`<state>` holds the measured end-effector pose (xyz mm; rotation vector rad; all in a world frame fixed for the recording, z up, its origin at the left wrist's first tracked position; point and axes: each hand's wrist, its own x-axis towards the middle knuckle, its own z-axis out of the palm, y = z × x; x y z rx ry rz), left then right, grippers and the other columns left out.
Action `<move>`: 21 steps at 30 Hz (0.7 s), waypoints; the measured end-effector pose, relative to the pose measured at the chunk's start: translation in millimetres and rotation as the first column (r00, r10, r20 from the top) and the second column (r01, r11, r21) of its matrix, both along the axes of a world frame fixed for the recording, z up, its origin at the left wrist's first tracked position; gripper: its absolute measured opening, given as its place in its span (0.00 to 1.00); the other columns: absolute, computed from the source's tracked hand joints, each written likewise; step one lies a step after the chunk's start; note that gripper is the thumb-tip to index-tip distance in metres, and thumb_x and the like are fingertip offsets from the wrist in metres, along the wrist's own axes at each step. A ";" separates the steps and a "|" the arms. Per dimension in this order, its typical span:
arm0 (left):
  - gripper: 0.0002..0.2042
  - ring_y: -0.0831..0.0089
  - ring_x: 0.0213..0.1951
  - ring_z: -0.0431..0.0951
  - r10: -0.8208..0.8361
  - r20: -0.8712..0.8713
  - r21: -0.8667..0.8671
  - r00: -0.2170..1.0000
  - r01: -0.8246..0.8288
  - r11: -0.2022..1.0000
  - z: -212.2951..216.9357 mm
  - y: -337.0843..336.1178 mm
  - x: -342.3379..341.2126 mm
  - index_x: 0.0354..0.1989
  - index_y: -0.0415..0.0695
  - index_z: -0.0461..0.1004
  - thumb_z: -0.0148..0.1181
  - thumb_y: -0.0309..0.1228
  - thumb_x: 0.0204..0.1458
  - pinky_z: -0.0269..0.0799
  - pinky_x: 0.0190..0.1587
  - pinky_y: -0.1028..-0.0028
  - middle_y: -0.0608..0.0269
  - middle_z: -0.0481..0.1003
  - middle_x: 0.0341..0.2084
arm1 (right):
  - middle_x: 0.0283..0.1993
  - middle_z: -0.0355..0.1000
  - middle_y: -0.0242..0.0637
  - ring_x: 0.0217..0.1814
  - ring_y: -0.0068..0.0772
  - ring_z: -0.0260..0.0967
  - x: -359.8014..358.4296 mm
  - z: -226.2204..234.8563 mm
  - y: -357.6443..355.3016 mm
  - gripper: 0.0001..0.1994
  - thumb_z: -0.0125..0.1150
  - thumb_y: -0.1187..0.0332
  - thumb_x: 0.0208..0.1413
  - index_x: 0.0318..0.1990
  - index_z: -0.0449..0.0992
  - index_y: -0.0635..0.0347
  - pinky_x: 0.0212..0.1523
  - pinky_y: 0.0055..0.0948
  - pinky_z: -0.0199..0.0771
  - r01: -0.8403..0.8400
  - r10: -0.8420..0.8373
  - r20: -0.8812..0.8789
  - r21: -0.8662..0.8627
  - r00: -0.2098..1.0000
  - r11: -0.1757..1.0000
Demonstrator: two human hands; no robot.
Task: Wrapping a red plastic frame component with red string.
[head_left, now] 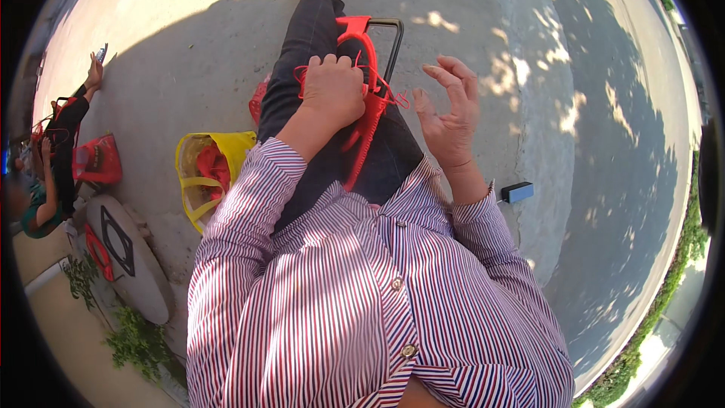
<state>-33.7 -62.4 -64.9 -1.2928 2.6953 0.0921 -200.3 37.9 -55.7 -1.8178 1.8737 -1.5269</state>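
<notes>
One concrete pavement point(529, 68) fills most of the view, part sunlit, part under leaf shadow; on it sits the person in one red-and-blue striped shirt point(340, 295), legs in dark trousers point(310, 38) stretched forward; one yellow bag point(204, 170) with red cloth inside stands just beside the person's left thigh; one round grey slab point(128, 257) lies further left, near green plants; a second person point(60, 151) sits at the far left edge with one red bag point(98, 160) beside them; one piece of red knitting point(362, 98) lies along the lap, running from the knees toward the shirt, with loose red yarn around it; one black bent bar point(394, 45) shows behind it; the two hands come next: the left hand point(332, 91) is clenched over the red knitting, knuckles up, grasping it; the right hand point(451, 109) is released, fingers curled loosely, palm inward, just beside the knitting, whether a strand runs through it I cannot tell; one small dark box point(517, 192) lies near the right elbow.
</notes>
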 end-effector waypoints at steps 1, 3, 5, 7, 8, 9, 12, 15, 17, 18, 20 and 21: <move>0.10 0.64 0.44 0.74 -0.005 0.001 0.000 1.000 0.005 1.000 1.0 0.4 -1.1 0.34 0.46 0.79 0.60 0.34 0.44 0.63 0.48 0.63 0.62 0.75 0.36 | 0.52 0.71 0.39 0.51 0.43 0.70 -3.6 8.0 3.8 0.12 0.67 0.75 0.43 0.38 0.80 0.55 0.49 0.35 0.73 0.041 -0.039 0.101 -0.021 0.994 0.999; 0.10 0.64 0.44 0.74 -0.013 0.021 0.013 1.000 0.012 1.000 3.5 0.3 -3.0 0.34 0.46 0.79 0.60 0.34 0.44 0.63 0.48 0.63 0.62 0.75 0.36 | 0.49 0.73 0.40 0.48 0.42 0.72 -9.6 4.3 7.2 0.12 0.66 0.74 0.45 0.40 0.80 0.56 0.48 0.33 0.74 -0.109 0.101 0.089 0.089 0.991 0.990; 0.10 0.64 0.44 0.74 -0.027 0.043 0.023 0.999 0.026 0.999 6.9 1.7 -5.8 0.35 0.46 0.79 0.59 0.34 0.44 0.63 0.48 0.63 0.62 0.75 0.36 | 0.46 0.74 0.41 0.44 0.42 0.74 -8.4 -9.5 9.8 0.12 0.65 0.74 0.47 0.42 0.79 0.58 0.46 0.32 0.75 -0.248 0.233 0.095 0.196 0.968 0.949; 0.11 0.64 0.44 0.74 -0.001 0.045 0.034 0.999 -0.001 0.999 9.3 1.5 -6.2 0.35 0.46 0.79 0.59 0.34 0.44 0.63 0.48 0.63 0.61 0.75 0.36 | 0.45 0.75 0.43 0.41 0.42 0.75 1.3 -37.9 -2.2 0.12 0.62 0.73 0.51 0.44 0.78 0.60 0.43 0.32 0.75 -0.277 0.265 0.082 0.320 0.961 0.906; 0.11 0.64 0.44 0.74 0.000 0.047 0.044 0.999 -0.002 0.999 8.0 1.1 -6.4 0.35 0.46 0.79 0.59 0.34 0.44 0.63 0.48 0.63 0.61 0.75 0.36 | 0.45 0.75 0.43 0.41 0.42 0.75 2.5 -47.9 -8.2 0.12 0.62 0.73 0.51 0.44 0.78 0.60 0.43 0.32 0.75 -0.278 0.265 0.086 0.329 0.960 0.903; 0.11 0.64 0.44 0.74 0.006 0.040 0.046 0.999 -0.008 0.999 6.8 0.6 -6.6 0.35 0.46 0.79 0.59 0.34 0.44 0.64 0.48 0.63 0.61 0.75 0.36 | 0.47 0.75 0.44 0.42 0.43 0.75 2.8 -56.8 -14.7 0.12 0.60 0.73 0.52 0.45 0.77 0.61 0.43 0.33 0.76 -0.254 0.239 0.086 0.360 0.967 0.898; 0.11 0.64 0.45 0.74 0.006 0.011 0.034 1.000 -0.006 0.999 7.4 3.3 -5.8 0.35 0.45 0.79 0.59 0.34 0.43 0.64 0.48 0.63 0.61 0.75 0.36 | 0.50 0.75 0.44 0.44 0.43 0.75 -1.0 -67.9 -30.1 0.14 0.59 0.72 0.53 0.48 0.76 0.62 0.44 0.35 0.76 -0.208 0.190 0.085 0.400 0.978 0.893; 0.11 0.64 0.45 0.74 0.019 0.005 0.031 1.000 -0.019 0.999 8.9 2.2 -1.9 0.35 0.45 0.79 0.59 0.33 0.42 0.64 0.48 0.63 0.61 0.75 0.36 | 0.51 0.74 0.44 0.46 0.44 0.75 -4.5 -45.8 -38.6 0.17 0.61 0.69 0.52 0.50 0.75 0.62 0.47 0.37 0.75 -0.195 0.105 0.220 0.442 0.970 0.876; 0.11 0.64 0.45 0.74 0.026 0.014 0.033 1.000 -0.026 0.999 10.1 1.4 -1.0 0.35 0.45 0.79 0.59 0.33 0.42 0.64 0.48 0.63 0.61 0.75 0.36 | 0.51 0.74 0.44 0.47 0.45 0.74 -13.2 -40.4 -37.6 0.18 0.62 0.67 0.51 0.50 0.75 0.62 0.49 0.38 0.74 -0.191 0.024 0.339 0.468 0.940 0.863; 0.11 0.64 0.45 0.74 0.014 0.010 0.033 1.000 -0.014 0.999 10.1 -0.3 -1.0 0.35 0.45 0.79 0.59 0.32 0.42 0.64 0.48 0.63 0.61 0.75 0.37 | 0.50 0.75 0.44 0.45 0.45 0.74 -20.7 -46.8 -37.0 0.19 0.63 0.65 0.50 0.50 0.75 0.62 0.49 0.38 0.73 -0.263 0.144 0.290 0.426 0.946 0.866; 0.11 0.64 0.45 0.74 0.002 0.004 0.034 1.000 -0.002 0.999 8.9 -2.6 -2.5 0.36 0.45 0.79 0.59 0.32 0.42 0.64 0.48 0.63 0.61 0.75 0.37 | 0.49 0.75 0.44 0.44 0.45 0.74 -22.8 -51.7 -35.8 0.20 0.65 0.63 0.49 0.50 0.76 0.62 0.48 0.38 0.73 -0.336 0.260 0.234 0.389 0.937 0.858; 0.12 0.64 0.45 0.74 0.006 0.005 0.045 1.000 -0.006 0.999 7.9 -2.8 -3.4 0.37 0.45 0.78 0.60 0.32 0.42 0.64 0.48 0.63 0.61 0.75 0.37 | 0.47 0.76 0.45 0.43 0.45 0.74 -20.5 -55.3 -34.4 0.21 0.66 0.62 0.48 0.49 0.76 0.62 0.47 0.38 0.73 -0.343 0.319 0.131 0.440 0.939 0.830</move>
